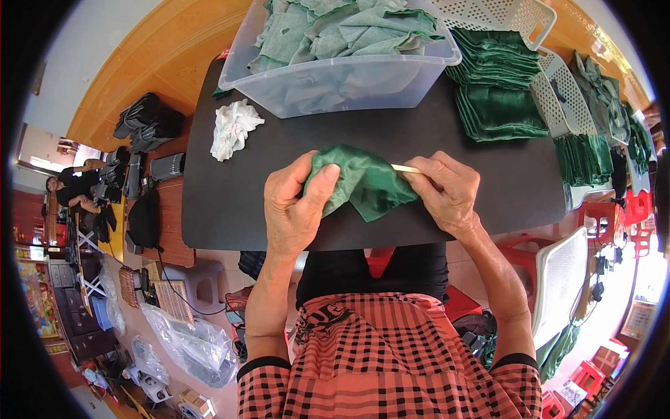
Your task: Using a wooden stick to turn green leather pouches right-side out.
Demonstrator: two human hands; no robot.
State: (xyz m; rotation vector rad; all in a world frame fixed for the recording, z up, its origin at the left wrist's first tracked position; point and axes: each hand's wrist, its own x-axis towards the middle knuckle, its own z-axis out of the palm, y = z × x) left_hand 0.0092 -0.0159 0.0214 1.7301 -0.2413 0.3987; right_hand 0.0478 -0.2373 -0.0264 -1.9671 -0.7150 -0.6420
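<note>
A dark green satiny cloth piece (370, 185), perhaps a small pouch, is held up over the near part of the dark table. My left hand (296, 195) pinches its left side between thumb and fingers. In my right hand (447, 192) is a thin pale wooden stick (406, 169), gripped between thumb and fingertips. The stick's far end runs into the cloth's right edge and is hidden there. Beyond my hands stands a clear plastic bin (349, 87) heaped with pale green cloth pieces (342, 31).
Neat stacks of dark green pieces (499, 112) lie at the table's far right, beside white perforated baskets (562, 91). A crumpled white plastic bag (234, 129) rests left of the bin. Another person (77, 185) sits at far left. A white chair back (562, 279) stands at right.
</note>
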